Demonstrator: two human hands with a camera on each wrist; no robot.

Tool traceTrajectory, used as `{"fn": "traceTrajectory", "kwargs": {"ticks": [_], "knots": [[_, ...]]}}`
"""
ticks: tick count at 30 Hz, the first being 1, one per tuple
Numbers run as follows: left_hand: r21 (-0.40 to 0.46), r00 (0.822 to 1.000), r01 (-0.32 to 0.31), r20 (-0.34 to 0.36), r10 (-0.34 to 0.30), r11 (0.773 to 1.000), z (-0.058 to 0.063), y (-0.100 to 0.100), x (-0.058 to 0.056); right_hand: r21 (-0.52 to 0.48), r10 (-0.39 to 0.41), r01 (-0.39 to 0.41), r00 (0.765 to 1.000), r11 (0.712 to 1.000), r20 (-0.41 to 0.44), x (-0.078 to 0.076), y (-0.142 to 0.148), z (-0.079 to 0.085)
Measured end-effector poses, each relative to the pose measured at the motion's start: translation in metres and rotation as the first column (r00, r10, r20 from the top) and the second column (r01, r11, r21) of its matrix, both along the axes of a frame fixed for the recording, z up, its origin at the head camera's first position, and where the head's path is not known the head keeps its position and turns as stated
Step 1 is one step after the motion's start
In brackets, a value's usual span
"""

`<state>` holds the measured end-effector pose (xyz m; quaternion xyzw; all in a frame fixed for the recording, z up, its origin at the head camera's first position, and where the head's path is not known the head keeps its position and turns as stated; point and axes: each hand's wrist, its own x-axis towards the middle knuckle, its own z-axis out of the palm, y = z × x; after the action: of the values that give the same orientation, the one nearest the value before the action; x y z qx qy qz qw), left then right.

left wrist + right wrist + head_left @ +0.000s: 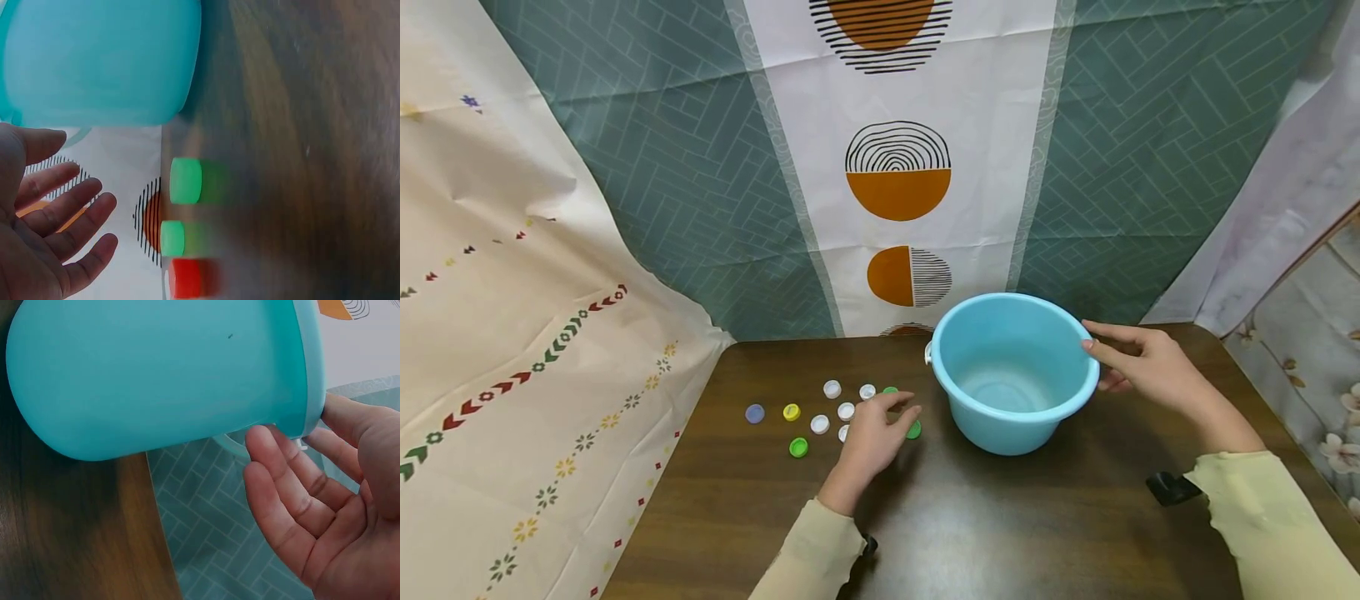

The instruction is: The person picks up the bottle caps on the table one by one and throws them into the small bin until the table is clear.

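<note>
A light blue bucket (1000,429) stands on the table towards its right side. At its right rim is my right hand (1138,367), thumb and index finger on the edge; from the right wrist view, the other fingers (294,506) curl loosely outside the wall. My left hand (874,429) is over several bottle caps, its fingers relaxed and nothing in them. White caps (820,424) lie left of it, and a green cap (913,430) shows by its thumb. In the left wrist view two green caps (185,180) and a red cap (185,278) stand out; the hand hides part of the group.
Farther left on the brown table (737,517) lie a blue-violet cap (755,413), a yellow cap (792,412) and another green cap (798,447). A patterned curtain (895,275) hangs behind the back edge, and a cream cloth (550,375) borders the left side.
</note>
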<state>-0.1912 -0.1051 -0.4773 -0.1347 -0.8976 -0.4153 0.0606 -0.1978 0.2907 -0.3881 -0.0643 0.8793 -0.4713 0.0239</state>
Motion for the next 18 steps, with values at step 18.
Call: {"fn": "traceTrajectory", "kwargs": {"ticks": [18], "knots": [[0.049, 0.983, -0.178, -0.047, 0.18, 0.983, 0.012, -0.065, -0.026, -0.041, 0.019, -0.019, 1.0, 0.999, -0.009, -0.003, -0.002, 0.001]]}}
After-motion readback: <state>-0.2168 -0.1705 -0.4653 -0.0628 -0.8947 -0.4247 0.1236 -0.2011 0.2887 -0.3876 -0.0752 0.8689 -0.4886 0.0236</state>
